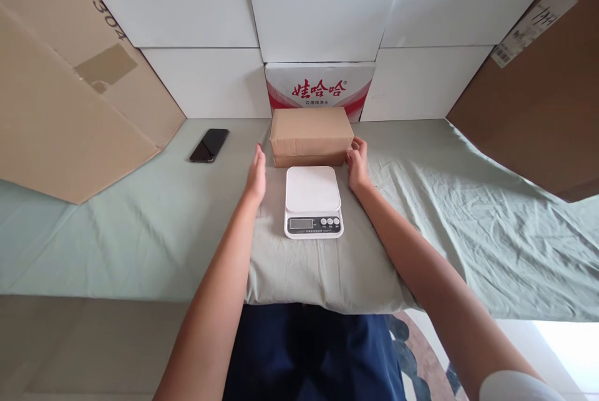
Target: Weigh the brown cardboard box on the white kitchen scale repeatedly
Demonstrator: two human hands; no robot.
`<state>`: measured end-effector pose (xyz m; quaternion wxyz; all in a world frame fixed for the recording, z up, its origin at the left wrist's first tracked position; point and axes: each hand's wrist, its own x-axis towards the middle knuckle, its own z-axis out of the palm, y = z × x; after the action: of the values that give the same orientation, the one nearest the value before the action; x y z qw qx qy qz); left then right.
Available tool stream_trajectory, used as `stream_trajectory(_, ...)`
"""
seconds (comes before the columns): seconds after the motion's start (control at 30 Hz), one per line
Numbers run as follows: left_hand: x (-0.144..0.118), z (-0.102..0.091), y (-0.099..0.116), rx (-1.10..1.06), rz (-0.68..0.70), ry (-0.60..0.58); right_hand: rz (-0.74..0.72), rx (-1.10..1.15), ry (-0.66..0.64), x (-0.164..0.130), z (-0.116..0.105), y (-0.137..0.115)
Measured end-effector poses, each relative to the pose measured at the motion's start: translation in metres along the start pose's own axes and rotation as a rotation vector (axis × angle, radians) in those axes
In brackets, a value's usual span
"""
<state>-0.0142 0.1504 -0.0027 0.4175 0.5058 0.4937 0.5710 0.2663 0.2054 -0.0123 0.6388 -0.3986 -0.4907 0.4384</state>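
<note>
**Item 1, cardboard box (311, 131).** Plain brown and closed, it lies flat on the cloth between your two hands, just beyond your fingertips. Its near edge is just behind the scale.

**Item 2, your left hand (256, 175).** The palm faces inward and the fingers are straight and held together. The fingertips are just beside the box's left end. Whether they touch it cannot be told. The hand grips nothing.

**Item 3, your right hand (358, 165).** The fingers are bent and bunched, resting against the lower right corner of the box. They touch it but are not closed around anything.

**Item 4, kitchen scale (312, 200).** White, with an empty platform, a small display and buttons facing you. It sits between your wrists, on your side of the fingertips.

**Item 5, phone (209, 144).** Dark, lying screen up, well to the left of your left fingertips.

**Item 6, green cloth (140, 220).** It covers the surface under everything and is wrinkled to the right of your right hand.

**Item 7, printed carton (319, 90).** Red and white, standing against the wall directly behind the box.

**Step in hand, as judged.** Your hands are bracketing the box at its two ends, and a firm hold is not yet made.

**What a next move would call for.** The left palm would have to close against the box's end. Both hands would need to press inward evenly, and the box would have to stay level and clear the scale's rear edge.
</note>
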Motion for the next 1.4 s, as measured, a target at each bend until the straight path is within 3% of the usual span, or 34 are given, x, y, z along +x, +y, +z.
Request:
stream_trajectory(0.13, 0.006, -0.023, 0.002, -0.052, -0.047, 0.125, 0.093, 0.017, 0.228, 0.007, -0.018, -0.007)
stream_trajectory(0.27, 0.009, -0.029, -0.002, -0.047, -0.034, 0.126, 0.101, 0.066, 0.284, 0.012, -0.030, -0.009)
stream_trajectory(1.17, 0.006, -0.023, -0.002, -0.052, -0.019, 0.132, 0.092, 0.033, 0.156, 0.013, -0.031, -0.008)
stream_trajectory(1.4, 0.002, 0.001, 0.006, -0.037, 0.053, 0.036, 0.102, 0.049, 0.025, 0.003, -0.016, -0.012)
